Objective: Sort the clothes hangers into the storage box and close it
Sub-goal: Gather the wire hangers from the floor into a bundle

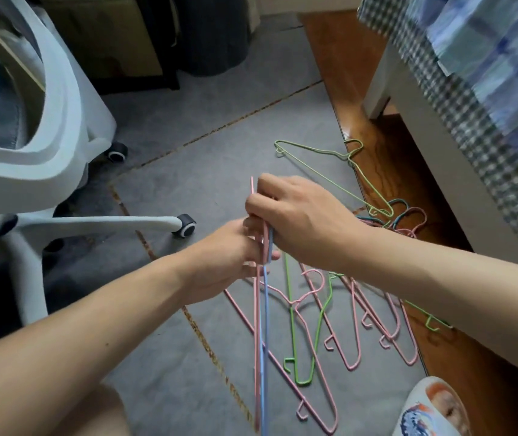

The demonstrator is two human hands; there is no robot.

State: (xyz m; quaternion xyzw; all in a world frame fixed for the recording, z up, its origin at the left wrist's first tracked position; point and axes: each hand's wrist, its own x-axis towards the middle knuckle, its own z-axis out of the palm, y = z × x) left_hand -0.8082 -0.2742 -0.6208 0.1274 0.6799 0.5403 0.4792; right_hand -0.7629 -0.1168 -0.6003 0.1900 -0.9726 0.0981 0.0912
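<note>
White office chair [40, 158] — castors, grey mat [220, 127], checked bedcover [471, 114]

Thin coated-wire hangers, smooth and slightly glossy: pink [312, 338], green [330, 180], blue [264, 325]. Floor mat [220, 121], grey, matt, finely textured, with a frayed brownish seam. Wooden floorboards [342, 73], glossy, varnished. Chair frame [62, 121], smooth matt white plastic. Checked woven cloth [459, 99], matt. Slipper [430, 407], smooth printed plastic.
</note>
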